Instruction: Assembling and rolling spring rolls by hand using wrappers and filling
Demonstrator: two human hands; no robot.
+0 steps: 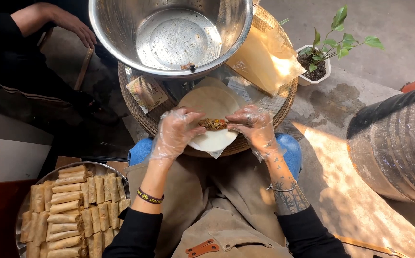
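Note:
A round pale wrapper (212, 102) lies on a woven round tray (283, 102) in front of me, with a strip of brown minced filling (213, 124) across its near part. My left hand (176, 131), in a clear plastic glove, pinches the wrapper at the filling's left end. My right hand (252, 126), also gloved, presses the wrapper at the filling's right end. Both hands fold the near edge over the filling.
A large steel bowl (121, 28) stands at the tray's far side, beside a stack of wrappers in plastic (264, 59). A metal tray (100, 168) of several finished rolls sits lower left. Another person's hand (76, 26) is upper left. A potted plant (319, 59) and ribbed duct (398, 143) stand right.

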